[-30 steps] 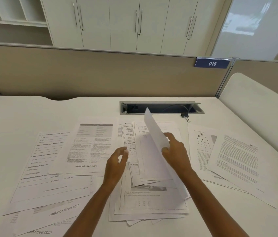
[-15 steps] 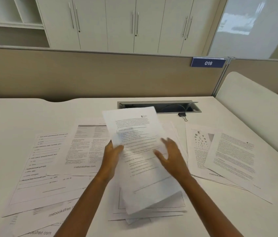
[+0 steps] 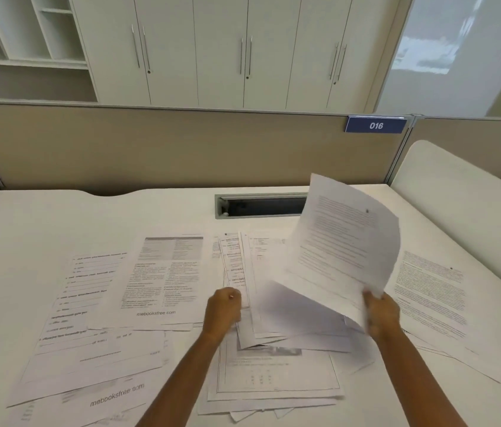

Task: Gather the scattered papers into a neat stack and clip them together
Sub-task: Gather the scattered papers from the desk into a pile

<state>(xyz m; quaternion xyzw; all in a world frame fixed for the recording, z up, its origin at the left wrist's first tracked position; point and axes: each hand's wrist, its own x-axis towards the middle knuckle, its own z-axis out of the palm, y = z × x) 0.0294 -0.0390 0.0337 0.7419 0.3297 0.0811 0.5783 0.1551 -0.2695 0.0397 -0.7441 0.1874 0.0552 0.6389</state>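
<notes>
Sheet (image 3: 344, 241) raised, lower corner pinched by right hand (image 3: 381, 315) | left hand (image 3: 223, 312) curled at pile (image 3: 273, 377) edge, grip unclear

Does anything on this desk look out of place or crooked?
Yes. The papers lie crooked and overlapping across the desk, not stacked. The right hand grips a lifted sheet that bends in the air.

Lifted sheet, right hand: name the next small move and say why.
Probably lower the lifted sheet onto the middle pile and square it: the right hand pinches its lower corner in the air, and the left hand sits at that pile's left edge.
</notes>
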